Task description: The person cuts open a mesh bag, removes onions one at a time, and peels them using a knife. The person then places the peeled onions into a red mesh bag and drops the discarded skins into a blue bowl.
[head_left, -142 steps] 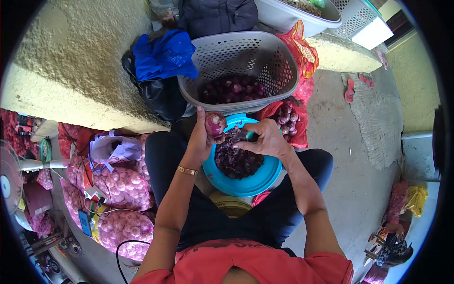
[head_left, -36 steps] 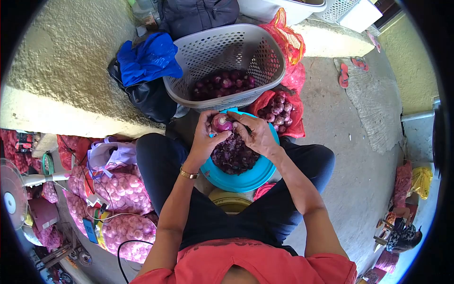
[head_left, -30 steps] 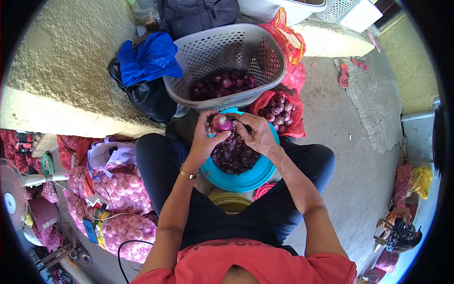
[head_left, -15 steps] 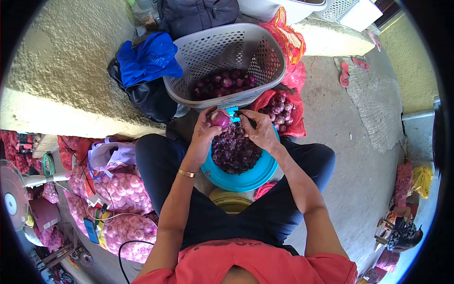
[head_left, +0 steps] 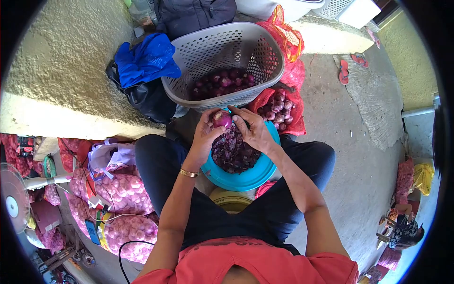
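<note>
The grip of the left hand (head_left: pixel 205 135) is closed round a red onion (head_left: pixel 221 119): thumb on one side, fingers curled up behind it, holding it clear of everything below. The right hand (head_left: pixel 255 132) comes in from the other side, and its forefinger tip rests on the top of the onion. Its other fingers are curled inward, and I cannot tell whether they pinch skin or hold anything.

The onion looks nearly round, so its long axis is hard to read. A paler patch on its upper face is turned up towards the camera. Its skin is glossy purple-red and smooth.

Directly below the grip sits a round teal plastic bowl (head_left: pixel 246 180) heaped with dry, papery purple onion skins (head_left: pixel 231 151). Just beyond the grip stands a grey perforated plastic basket (head_left: pixel 222 47), tilted towards the person, with dark shiny onions (head_left: pixel 220 83) in its bottom. Beyond the right hand and just beside it, a red mesh bag (head_left: pixel 298 75) lies open with more onions (head_left: pixel 276 111) inside.

A gold bracelet (head_left: pixel 188 173) circles the left wrist. Well out to the left of the grip are mesh sacks of pale bulbs (head_left: pixel 118 189), and beyond them a crumpled blue cloth (head_left: pixel 146 59).
</note>
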{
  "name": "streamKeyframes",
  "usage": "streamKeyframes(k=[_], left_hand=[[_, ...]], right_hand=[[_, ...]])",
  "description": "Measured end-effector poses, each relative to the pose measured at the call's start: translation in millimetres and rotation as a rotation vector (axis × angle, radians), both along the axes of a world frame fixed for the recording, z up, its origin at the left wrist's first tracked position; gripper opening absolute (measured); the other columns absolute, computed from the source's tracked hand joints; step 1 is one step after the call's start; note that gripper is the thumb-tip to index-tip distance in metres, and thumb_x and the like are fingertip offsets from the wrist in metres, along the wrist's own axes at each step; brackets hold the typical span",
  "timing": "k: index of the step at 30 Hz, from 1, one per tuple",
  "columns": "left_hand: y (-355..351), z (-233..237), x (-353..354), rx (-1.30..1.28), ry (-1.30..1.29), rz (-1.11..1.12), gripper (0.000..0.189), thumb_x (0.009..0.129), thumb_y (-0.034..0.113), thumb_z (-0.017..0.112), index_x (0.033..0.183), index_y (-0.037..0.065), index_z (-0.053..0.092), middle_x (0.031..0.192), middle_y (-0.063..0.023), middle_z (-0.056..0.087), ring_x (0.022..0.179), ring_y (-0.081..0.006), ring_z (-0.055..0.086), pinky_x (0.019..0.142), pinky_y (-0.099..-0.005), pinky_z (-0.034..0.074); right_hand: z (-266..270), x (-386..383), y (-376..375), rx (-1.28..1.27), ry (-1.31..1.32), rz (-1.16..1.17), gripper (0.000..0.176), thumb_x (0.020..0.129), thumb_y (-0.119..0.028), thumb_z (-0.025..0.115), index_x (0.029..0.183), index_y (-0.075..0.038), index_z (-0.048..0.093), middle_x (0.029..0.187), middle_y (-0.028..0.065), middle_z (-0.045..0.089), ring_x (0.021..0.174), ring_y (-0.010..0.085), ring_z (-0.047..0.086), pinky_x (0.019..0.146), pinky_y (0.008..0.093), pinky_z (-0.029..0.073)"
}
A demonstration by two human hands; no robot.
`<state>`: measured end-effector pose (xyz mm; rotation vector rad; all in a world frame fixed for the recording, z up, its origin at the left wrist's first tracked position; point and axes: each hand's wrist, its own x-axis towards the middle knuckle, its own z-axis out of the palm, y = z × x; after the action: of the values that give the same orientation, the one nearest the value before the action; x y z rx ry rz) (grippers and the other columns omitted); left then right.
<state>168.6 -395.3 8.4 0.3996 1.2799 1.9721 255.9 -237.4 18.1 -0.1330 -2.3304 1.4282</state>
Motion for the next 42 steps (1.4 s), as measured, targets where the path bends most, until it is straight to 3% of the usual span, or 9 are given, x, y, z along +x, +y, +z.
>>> streamKeyframes(k=[12,16,20,24,26,33,36,40,42], left_hand=[[-0.8,-4.8,2.3,0.003,-0.049,-0.058,0.048,0.09,0.01,0.059,0.134,0.003,0.044,0.129,-0.0089,0.052,0.115,-0.0172,0.054,0.095,-0.0348,0.049],[1.4,-4.3,2.0,0.055,-0.113,-0.029,0.046,0.091,0.012,0.058,0.134,0.003,0.045,0.127,-0.0085,0.053,0.114,-0.0165,0.054,0.094,-0.0352,0.049],[4.1,-5.7,3.8,0.031,-0.068,0.004,0.05,0.087,0.007,0.064,0.133,0.003,0.046,0.124,-0.0066,0.054,0.113,-0.015,0.053,0.092,-0.0316,0.049],[6.2,-3.1,5.9,-0.019,-0.051,0.019,0.06,0.081,0.0,0.073,0.134,0.002,0.045,0.12,-0.0061,0.055,0.113,-0.0143,0.052,0.097,-0.028,0.047],[4.4,-1.8,5.4,-0.023,-0.014,0.022,0.059,0.082,0.002,0.073,0.134,0.002,0.045,0.12,-0.0062,0.053,0.113,-0.0143,0.052,0.097,-0.0275,0.047],[5.1,-12.9,9.7,-0.1,0.341,0.1,0.058,0.083,0.007,0.073,0.134,-0.001,0.044,0.121,-0.0074,0.041,0.116,-0.0155,0.05,0.099,-0.0286,0.046],[4.1,-11.7,9.4,-0.122,0.328,0.103,0.058,0.083,0.006,0.073,0.133,-0.001,0.045,0.121,-0.008,0.042,0.118,-0.0165,0.049,0.099,-0.0291,0.046],[2.7,-10.1,4.3,-0.102,0.275,0.103,0.056,0.083,0.005,0.073,0.132,0.0,0.047,0.121,-0.009,0.048,0.113,-0.0166,0.053,0.098,-0.0294,0.046],[-1.2,-2.4,1.4,-0.067,-0.005,0.056,0.051,0.088,0.011,0.069,0.133,0.001,0.047,0.118,-0.0086,0.056,0.106,-0.0169,0.059,0.098,-0.0306,0.046]], right_hand=[[-13.8,-8.7,2.3,-0.047,0.025,-0.151,0.013,0.092,-0.009,0.061,0.096,0.002,0.066,0.082,0.0184,0.065,0.069,0.0247,0.061,0.064,0.035,0.048],[-7.8,-6.5,0.0,-0.127,-0.032,-0.177,0.014,0.09,-0.012,0.066,0.094,0.002,0.066,0.073,0.0144,0.064,0.062,0.0152,0.055,0.06,0.0325,0.046],[3.6,-4.2,-5.3,-0.361,-0.118,-0.205,0.02,0.088,-0.016,0.07,0.092,0.003,0.066,0.072,0.0124,0.064,0.062,0.01,0.052,0.058,0.0306,0.045],[1.4,-5.2,-9.1,-0.237,-0.03,-0.179,0.02,0.087,-0.015,0.071,0.091,0.004,0.067,0.069,0.0113,0.063,0.061,0.0101,0.05,0.058,0.0302,0.044],[2.5,-3.8,-8.8,-0.232,-0.173,-0.184,0.017,0.089,-0.014,0.07,0.097,0.001,0.069,0.071,-0.0002,0.058,0.068,0.0044,0.049,0.061,0.026,0.043],[-1.0,-8.2,-12.0,-0.188,0.073,-0.125,0.012,0.087,-0.009,0.07,0.095,0.0,0.068,0.08,0.0015,0.064,0.072,0.0035,0.052,0.063,0.0234,0.044],[-5.5,-8.6,-13.0,-0.269,-0.026,-0.165,0.014,0.088,-0.008,0.069,0.096,0.002,0.068,0.08,0.0022,0.065,0.07,0.004,0.053,0.061,0.0233,0.044],[-16.8,-10.5,-7.6,-0.28,-0.084,-0.242,0.02,0.085,-0.01,0.07,0.092,0.008,0.064,0.069,0.0138,0.064,0.059,0.016,0.056,0.056,0.0315,0.045],[-15.1,-6.1,-3.1,-0.249,-0.099,-0.259,0.021,0.086,-0.01,0.069,0.092,0.009,0.063,0.066,0.0138,0.063,0.056,0.0151,0.055,0.054,0.0318,0.044]])
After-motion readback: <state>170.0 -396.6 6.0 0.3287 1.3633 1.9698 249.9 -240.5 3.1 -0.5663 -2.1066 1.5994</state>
